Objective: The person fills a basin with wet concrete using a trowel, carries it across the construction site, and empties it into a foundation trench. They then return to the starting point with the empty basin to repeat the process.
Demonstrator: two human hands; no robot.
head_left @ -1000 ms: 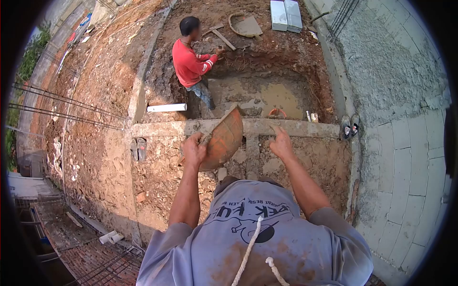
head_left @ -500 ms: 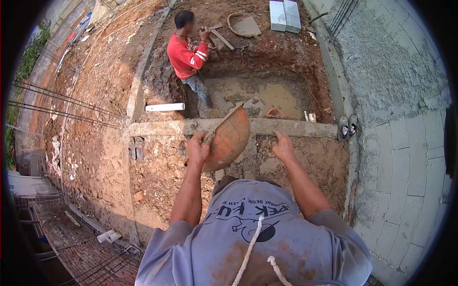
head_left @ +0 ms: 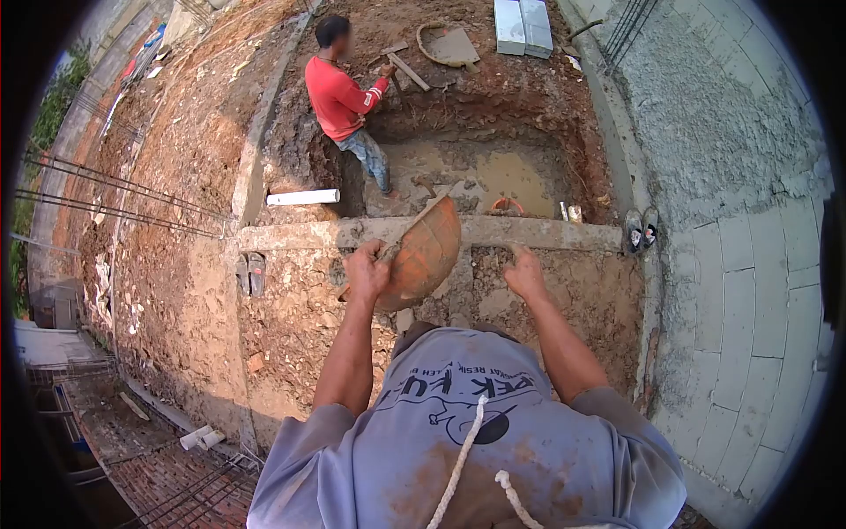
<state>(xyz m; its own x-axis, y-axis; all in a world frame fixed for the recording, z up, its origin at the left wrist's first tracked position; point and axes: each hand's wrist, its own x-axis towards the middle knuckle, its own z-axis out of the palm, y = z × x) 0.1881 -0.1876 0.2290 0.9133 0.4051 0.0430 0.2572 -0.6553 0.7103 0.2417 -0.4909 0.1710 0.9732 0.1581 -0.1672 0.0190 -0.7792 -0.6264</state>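
My left hand [head_left: 365,271] grips the rim of a mud-smeared orange bucket [head_left: 421,257]. The bucket is tipped on its side, with its rim turned up toward the pit, and its inside is hidden from me. My right hand [head_left: 526,274] is held to the right of the bucket, apart from it, over the soil just short of the concrete beam [head_left: 546,234]. A finger of it is stretched forward and nothing shows in it. Past the beam, the orange rim of another container [head_left: 508,205] pokes out of the muddy water.
A co-worker in a red shirt [head_left: 337,99] stands in the muddy pit [head_left: 432,163], a hand on a long-handled tool. A white pipe [head_left: 303,197] lies by the pit's left edge. Sandals [head_left: 250,274] rest on the left; light blocks [head_left: 523,26] lie at the back.
The co-worker's hands have come down from near the head to chest height, with the tool now pointing down. My hands and the bucket stay almost where they were.
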